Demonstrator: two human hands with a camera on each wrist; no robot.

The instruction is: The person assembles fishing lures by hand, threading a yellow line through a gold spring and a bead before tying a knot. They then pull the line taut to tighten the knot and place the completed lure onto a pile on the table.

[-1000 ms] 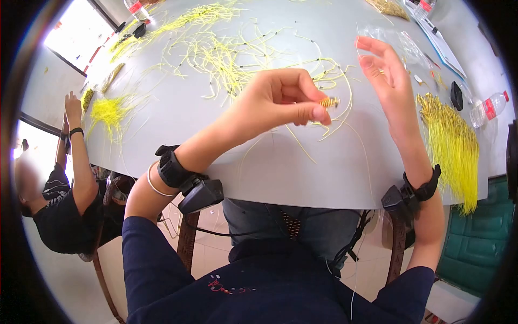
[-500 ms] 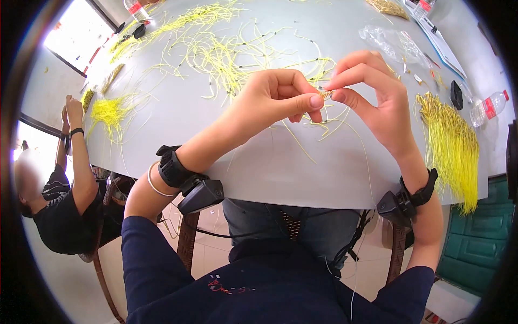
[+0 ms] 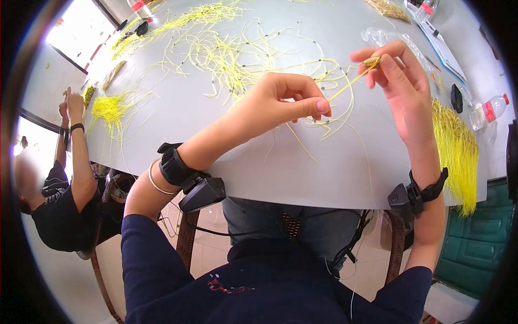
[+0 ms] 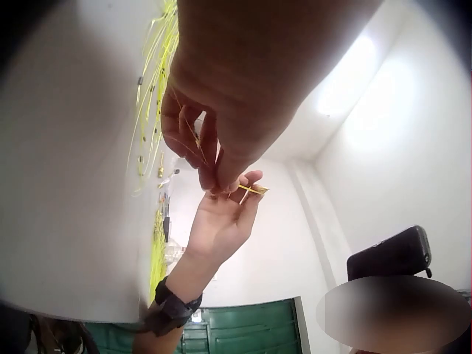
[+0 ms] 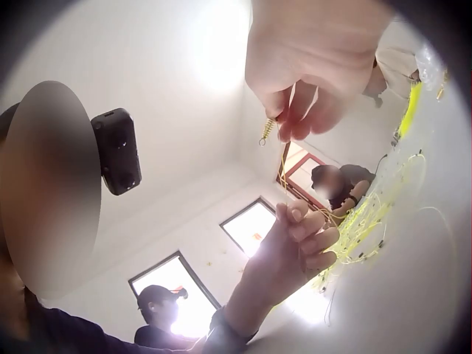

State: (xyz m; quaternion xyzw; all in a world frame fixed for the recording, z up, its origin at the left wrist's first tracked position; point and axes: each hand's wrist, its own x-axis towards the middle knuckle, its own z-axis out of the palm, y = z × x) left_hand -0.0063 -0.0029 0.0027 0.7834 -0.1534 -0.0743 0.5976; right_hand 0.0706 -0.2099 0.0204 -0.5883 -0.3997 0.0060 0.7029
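In the head view the left hand (image 3: 288, 100) pinches a yellow strand (image 3: 348, 85) between thumb and forefinger. The strand runs up and right, taut, to a small gold coil (image 3: 371, 61), which the right hand (image 3: 402, 86) pinches between thumb and fingers. The right wrist view shows the gold coil (image 5: 268, 130) sticking out below the right hand's (image 5: 310, 81) fingertips, with the left hand (image 5: 284, 258) below it. From the left wrist, the left hand (image 4: 221, 140) appears close to the right hand (image 4: 221, 225); thin strands hang at its curled fingers.
Loose yellow strands with dark beads (image 3: 226, 59) spread over the grey table (image 3: 291, 173). A yellow bundle (image 3: 456, 156) lies at the right edge, near a bottle (image 3: 488, 110) and a black object (image 3: 456, 98). A small yellow pile (image 3: 110, 110) lies left, beside another person (image 3: 65, 200).
The right hand first came to the coil at the left hand's fingertips, then moved up and right with it. The strand now stretches between the two hands.
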